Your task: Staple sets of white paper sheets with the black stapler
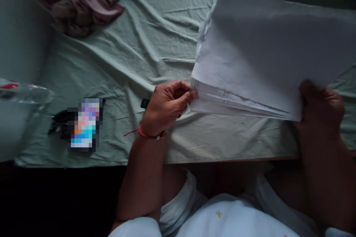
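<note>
A thick stack of white paper sheets (258,55) is held up over a bed covered by a wrinkled pale green sheet (133,48). My left hand (167,105), with a red thread bracelet at the wrist, has its fingers curled and pinches the stack's near left corner. My right hand (319,109) is closed round the stack's near right corner, thumb on top. The sheets fan apart slightly along the near edge.
A crumpled pink cloth (86,3) lies at the far left of the bed. A clear plastic bottle (22,94) lies at the left edge. A blurred-out small object (85,124) rests beside something dark. A small black item (145,103) peeks out behind my left hand.
</note>
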The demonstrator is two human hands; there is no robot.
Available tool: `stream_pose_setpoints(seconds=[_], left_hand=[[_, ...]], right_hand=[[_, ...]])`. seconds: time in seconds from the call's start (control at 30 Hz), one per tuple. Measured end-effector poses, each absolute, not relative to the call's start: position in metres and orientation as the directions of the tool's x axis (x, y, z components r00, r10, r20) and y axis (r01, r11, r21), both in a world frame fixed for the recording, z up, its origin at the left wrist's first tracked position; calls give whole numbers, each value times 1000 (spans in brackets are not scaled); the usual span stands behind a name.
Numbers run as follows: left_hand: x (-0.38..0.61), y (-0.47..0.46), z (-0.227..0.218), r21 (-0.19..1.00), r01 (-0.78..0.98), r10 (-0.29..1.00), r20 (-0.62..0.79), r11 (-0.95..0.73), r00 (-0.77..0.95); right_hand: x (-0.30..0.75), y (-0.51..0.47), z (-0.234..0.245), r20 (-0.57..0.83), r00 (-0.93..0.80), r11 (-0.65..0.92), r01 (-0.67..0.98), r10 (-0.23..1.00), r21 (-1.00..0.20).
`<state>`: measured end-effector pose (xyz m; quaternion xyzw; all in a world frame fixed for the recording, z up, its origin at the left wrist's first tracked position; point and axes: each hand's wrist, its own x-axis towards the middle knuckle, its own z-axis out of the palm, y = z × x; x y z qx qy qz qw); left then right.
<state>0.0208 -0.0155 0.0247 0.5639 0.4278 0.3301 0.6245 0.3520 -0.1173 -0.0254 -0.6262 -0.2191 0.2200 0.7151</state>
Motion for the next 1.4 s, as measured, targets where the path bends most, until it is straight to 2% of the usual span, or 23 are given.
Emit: stream_pose_setpoints(seconds=[0.4,0.57,0.73,1.0,1.4], left_hand=[[17,-17,28,984,179,882,-105,24,459],[14,-16,26,994,105,821,-89,35,563],[12,-13,26,994,82,873,-97,66,478],[12,-14,28,979,204,880,-103,6,464],[14,-16,29,966,256,889,-82,-40,450]], right_hand=[[347,-117,-23,18,805,138,-79,594,-987],[345,-116,-23,-1,797,138,-106,604,-985],[344,-115,-24,-16,799,127,-115,601,-985],[348,-115,-25,-21,785,138,-135,619,-981],[351,-115,-28,-37,809,109,-125,587,-986]])
